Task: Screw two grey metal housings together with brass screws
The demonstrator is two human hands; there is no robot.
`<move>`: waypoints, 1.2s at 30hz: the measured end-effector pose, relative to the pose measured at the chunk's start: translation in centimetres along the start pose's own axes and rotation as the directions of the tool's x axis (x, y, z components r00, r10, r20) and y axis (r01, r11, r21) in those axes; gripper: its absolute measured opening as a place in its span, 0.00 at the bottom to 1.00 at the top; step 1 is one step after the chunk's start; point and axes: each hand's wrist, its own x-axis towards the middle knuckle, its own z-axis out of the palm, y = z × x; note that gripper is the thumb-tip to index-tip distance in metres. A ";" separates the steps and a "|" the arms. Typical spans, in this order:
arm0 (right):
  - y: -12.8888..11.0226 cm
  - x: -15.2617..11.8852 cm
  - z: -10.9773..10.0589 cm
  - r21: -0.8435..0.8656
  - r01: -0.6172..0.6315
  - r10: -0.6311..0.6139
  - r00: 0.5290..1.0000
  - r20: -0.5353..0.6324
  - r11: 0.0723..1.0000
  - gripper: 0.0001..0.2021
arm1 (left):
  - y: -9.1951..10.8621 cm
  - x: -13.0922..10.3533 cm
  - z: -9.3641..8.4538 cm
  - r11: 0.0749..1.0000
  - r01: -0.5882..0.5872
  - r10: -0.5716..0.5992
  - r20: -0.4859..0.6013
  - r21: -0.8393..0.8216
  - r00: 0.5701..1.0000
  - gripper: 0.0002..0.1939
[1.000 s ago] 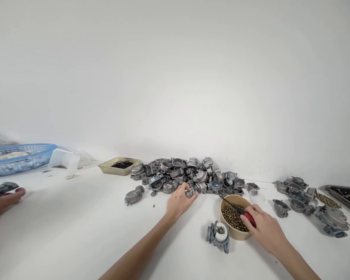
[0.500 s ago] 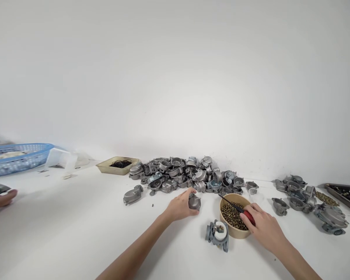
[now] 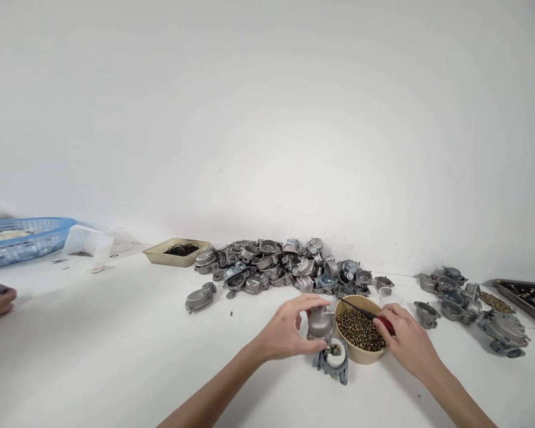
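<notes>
My left hand [image 3: 289, 330] grips a grey metal cup-shaped cover [image 3: 321, 324] between thumb and fingers. The cover is just above and partly over a grey metal body [image 3: 332, 368] with a white part [image 3: 337, 353] inside, standing on the white table. My right hand [image 3: 403, 339] is closed round the red handle of a screwdriver [image 3: 384, 325]. The screwdriver's dark shaft points left across a tan round tub [image 3: 364, 356] full of small brass-coloured screws [image 3: 360, 330].
Behind is a heap of grey metal parts [image 3: 267, 267], with a loose part [image 3: 200, 297] before it. A tan tray [image 3: 160, 255] holds black rings. Blue basket [image 3: 49, 241] and another person's hand [image 3: 0, 306] at left; more parts [image 3: 503, 330] and dark tray [image 3: 517, 297] at right.
My left hand has moved right with the cover, from in front of the heap to the metal body. The cover now shows its rounded outside. My right hand has shifted only slightly.
</notes>
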 end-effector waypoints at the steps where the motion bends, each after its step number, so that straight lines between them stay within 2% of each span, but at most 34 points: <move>1: 0.2 0.1 0.1 0.004 -0.002 0.002 1.000 -0.001 1.000 0.21 | 0.4 -0.2 0.7 0.999 -0.039 0.039 0.008 -0.024 0.999 0.33; 3: 0.6 0.2 0.5 0.012 0.004 -0.003 0.999 -0.036 1.000 0.20 | 0.7 -0.4 2.0 0.994 -0.089 0.091 0.028 -0.057 0.995 0.36; 6: 0.6 0.2 1.0 -0.006 0.058 -0.058 0.985 -0.165 0.998 0.17 | 0.1 -0.6 3.5 0.992 -0.121 0.123 0.057 -0.043 0.991 0.39; 9: 0.0 0.0 0.6 -0.066 0.148 -0.161 0.944 -0.289 0.987 0.14 | -0.8 -0.6 4.0 0.995 -0.099 0.100 0.117 -0.021 0.988 0.41; 12: -0.8 -0.3 -0.2 -0.111 0.213 -0.238 0.915 -0.325 0.971 0.13 | -1.2 -0.6 4.1 0.996 -0.090 0.092 0.162 -0.015 0.983 0.42; 14: -1.2 -0.6 -0.5 -0.092 0.267 -0.282 0.916 -0.284 0.959 0.13 | -1.3 -0.6 4.1 0.994 -0.111 0.108 0.167 0.007 0.980 0.41; 17: -1.6 -0.5 -0.1 -0.024 0.349 -0.348 0.927 -0.141 0.937 0.14 | -1.4 -0.6 3.9 0.986 -0.152 0.136 0.184 0.072 0.974 0.41; 20: -2.1 0.6 0.6 -0.018 0.373 -0.373 0.928 0.014 0.928 0.14 | -1.3 -0.6 3.4 0.977 -0.181 0.153 0.223 0.112 0.963 0.44; 22: -2.6 1.6 0.9 -0.050 0.370 -0.363 0.926 0.105 0.928 0.14 | -1.1 -0.6 3.1 0.983 -0.162 0.138 0.250 0.080 0.958 0.46; 27: -4.6 3.7 1.0 -0.195 0.315 -0.248 0.920 0.305 0.929 0.13 | -0.9 -0.3 2.2 0.990 -0.109 0.130 0.313 -0.086 0.941 0.46; 33: -6.2 4.4 1.5 -0.328 0.159 -0.034 0.934 0.356 0.931 0.13 | -1.3 0.0 1.3 0.967 -0.105 0.181 0.337 -0.231 0.924 0.32; 36: -6.3 4.6 1.7 -0.317 0.119 0.004 0.933 0.361 0.941 0.12 | -1.4 -0.1 1.2 0.962 -0.114 0.197 0.341 -0.247 0.919 0.32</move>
